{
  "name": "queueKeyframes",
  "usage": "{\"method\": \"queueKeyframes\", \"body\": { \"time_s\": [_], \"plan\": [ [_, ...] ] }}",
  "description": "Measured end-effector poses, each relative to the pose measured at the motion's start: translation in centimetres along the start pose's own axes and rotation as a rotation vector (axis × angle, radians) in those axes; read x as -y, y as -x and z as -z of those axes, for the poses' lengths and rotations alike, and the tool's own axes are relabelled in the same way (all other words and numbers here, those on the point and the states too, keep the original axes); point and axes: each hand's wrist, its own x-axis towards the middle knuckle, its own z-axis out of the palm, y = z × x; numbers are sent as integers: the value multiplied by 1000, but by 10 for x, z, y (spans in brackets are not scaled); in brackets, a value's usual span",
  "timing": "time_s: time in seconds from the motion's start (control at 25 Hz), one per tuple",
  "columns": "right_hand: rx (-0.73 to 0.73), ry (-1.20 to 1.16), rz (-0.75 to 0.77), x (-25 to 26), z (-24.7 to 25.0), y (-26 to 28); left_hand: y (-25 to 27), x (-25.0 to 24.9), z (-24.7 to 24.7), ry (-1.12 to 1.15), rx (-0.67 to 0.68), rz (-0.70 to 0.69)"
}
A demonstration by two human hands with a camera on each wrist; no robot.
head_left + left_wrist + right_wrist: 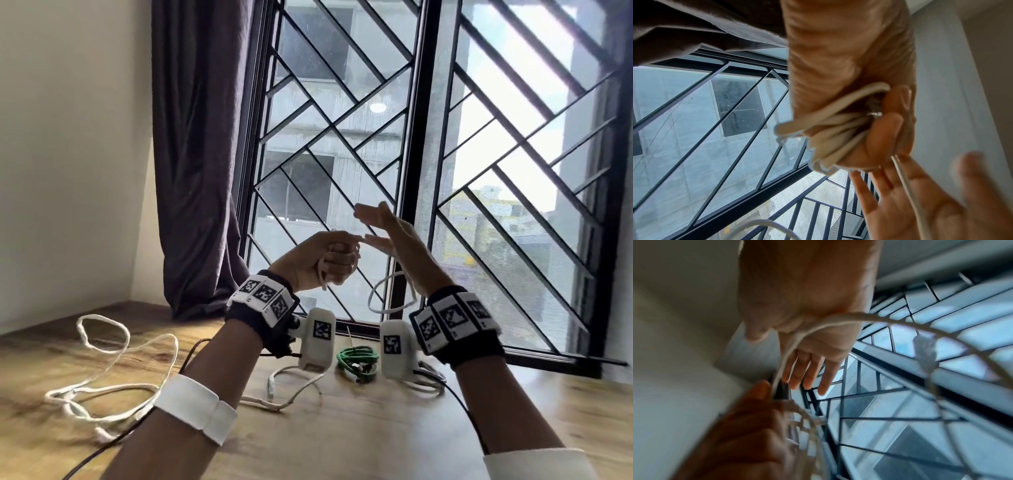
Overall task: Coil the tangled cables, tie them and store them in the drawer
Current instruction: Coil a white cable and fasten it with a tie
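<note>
In the head view my left hand (337, 257) is raised in front of the window in a fist, and it grips a small coil of white cable (322, 270). The left wrist view shows the coil's (834, 129) loops bunched under the curled fingers (888, 126). My right hand (376, 229) is just to its right, fingers straight and spread. One strand of the same cable (795, 344) lies across its palm, and a loop (394, 294) hangs below the wrist. A clear plug (925, 353) dangles on that loop.
On the wooden table (342, 438), a tangled white cable (102, 346) lies at the left and another white cable (291, 387) in the middle. A coiled green cable (358, 359) sits by the window sill, with a pale cable (430, 378) beside it. A dark curtain (198, 154) hangs behind.
</note>
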Motion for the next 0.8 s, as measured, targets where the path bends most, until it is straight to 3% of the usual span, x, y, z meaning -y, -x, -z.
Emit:
{"method": "queueKeyframes", "body": {
  "time_s": [0.12, 0.28, 0.4, 0.56, 0.8],
  "plan": [
    [255, 111, 43, 6, -15, 1, 8, 1, -4, 54, 78, -115],
    [289, -138, 4, -5, -14, 6, 14, 4, -9, 161, 240, -166],
    [154, -227, 20, -7, -6, 9, 10, 5, -11, 35, 143, -201],
    [-159, -165, 6, -4, -11, -5, 9, -4, -3, -125, -128, -109],
    [-190, 126, 73, -12, -19, -10, 6, 3, -8, 61, -91, -14]
  ]
}}
